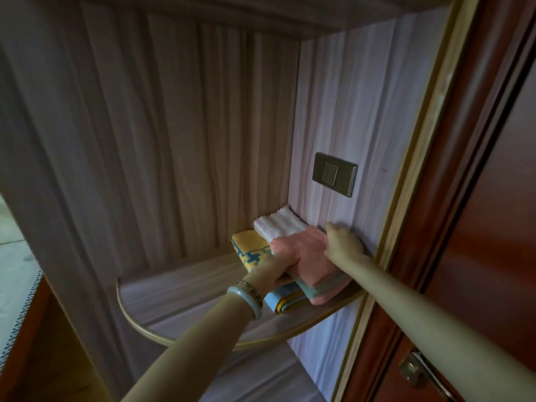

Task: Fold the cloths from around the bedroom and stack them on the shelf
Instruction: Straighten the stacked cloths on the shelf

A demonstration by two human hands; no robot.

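Forearms reach in from below toward a folded stack at the right end of the rounded shelf [185,291]. A left hand [271,274], bangle [246,303] at its wrist, grips the stack's front corner, fingers tucked under the pink cloth [301,252] on top. A right hand [343,242] sits at that cloth's right edge, thumb up; its fingers are hidden, so I cannot tell whether they grasp it. A white cloth [278,226] and a yellow-and-blue cloth [251,248] lie just behind, under a wall switch [335,174].

both arms outstretched; left hand [272,275] grips the cloths [303,250], right hand [343,245] curled over them.
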